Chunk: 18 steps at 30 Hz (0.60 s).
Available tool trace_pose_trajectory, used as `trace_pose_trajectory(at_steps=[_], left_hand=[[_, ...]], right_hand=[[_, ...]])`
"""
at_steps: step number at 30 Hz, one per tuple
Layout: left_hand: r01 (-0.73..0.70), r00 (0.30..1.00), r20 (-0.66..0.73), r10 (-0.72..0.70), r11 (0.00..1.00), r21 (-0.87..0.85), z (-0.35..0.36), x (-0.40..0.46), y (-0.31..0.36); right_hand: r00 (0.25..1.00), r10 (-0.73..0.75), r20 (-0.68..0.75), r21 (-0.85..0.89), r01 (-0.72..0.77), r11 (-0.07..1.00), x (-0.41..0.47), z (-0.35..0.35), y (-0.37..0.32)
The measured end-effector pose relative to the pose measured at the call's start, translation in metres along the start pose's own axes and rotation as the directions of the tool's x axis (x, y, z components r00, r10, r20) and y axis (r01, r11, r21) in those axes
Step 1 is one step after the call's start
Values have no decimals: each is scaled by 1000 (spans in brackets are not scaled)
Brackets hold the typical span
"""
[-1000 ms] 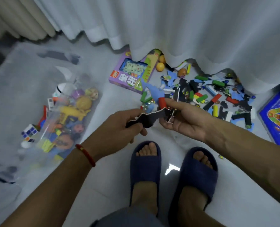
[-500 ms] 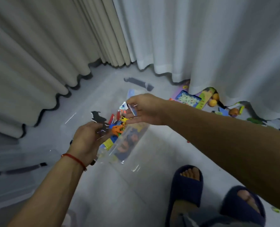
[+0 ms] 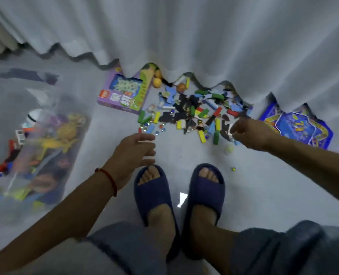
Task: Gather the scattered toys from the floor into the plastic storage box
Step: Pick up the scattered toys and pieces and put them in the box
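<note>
Along the hem of the white curtain (image 3: 204,36) the toy pile (image 3: 194,116) lies spread on the floor (image 3: 264,185), and I have both hands out toward it. My right hand (image 3: 248,133) is down at the pile's near edge with the fingers curled; something small and white sits at the fingertips, but I cannot tell whether it is gripped or only touched. My left hand (image 3: 134,153) hovers loose and empty at the pile's opposite near corner. The storage box (image 3: 45,147), clear plastic and already partly filled, stands well apart from the curtain, out beyond my left hand.

My worries: the glass beads (image 3: 160,129) at the pile's edge will likely roll when nudged, and one (image 3: 233,169) already lies stray beside my slipper (image 3: 206,195), easy to tread on or kick. Pieces reach right up to the curtain hem, so some may hide behind the fabric and be missed. A hasty grab of flat puzzle pieces could shed them on the way to the box.
</note>
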State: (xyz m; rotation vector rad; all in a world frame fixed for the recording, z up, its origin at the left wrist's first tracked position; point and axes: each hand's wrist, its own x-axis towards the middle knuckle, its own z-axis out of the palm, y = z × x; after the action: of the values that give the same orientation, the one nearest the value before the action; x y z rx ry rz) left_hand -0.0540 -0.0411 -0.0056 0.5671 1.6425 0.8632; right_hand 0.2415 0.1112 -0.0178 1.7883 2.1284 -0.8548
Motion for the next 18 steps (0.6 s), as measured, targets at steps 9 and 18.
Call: trace_pose_trajectory(at_steps=[9,18], left_hand=[[124,956,254,-144,988,91,116,80,-41],[302,848,490,-201,943,-136,159,105,-70]], right_hand=[[978,160,-132,167,-138,976,1,163,103],[953,-138,-271,537,269,800,-1,127,19]])
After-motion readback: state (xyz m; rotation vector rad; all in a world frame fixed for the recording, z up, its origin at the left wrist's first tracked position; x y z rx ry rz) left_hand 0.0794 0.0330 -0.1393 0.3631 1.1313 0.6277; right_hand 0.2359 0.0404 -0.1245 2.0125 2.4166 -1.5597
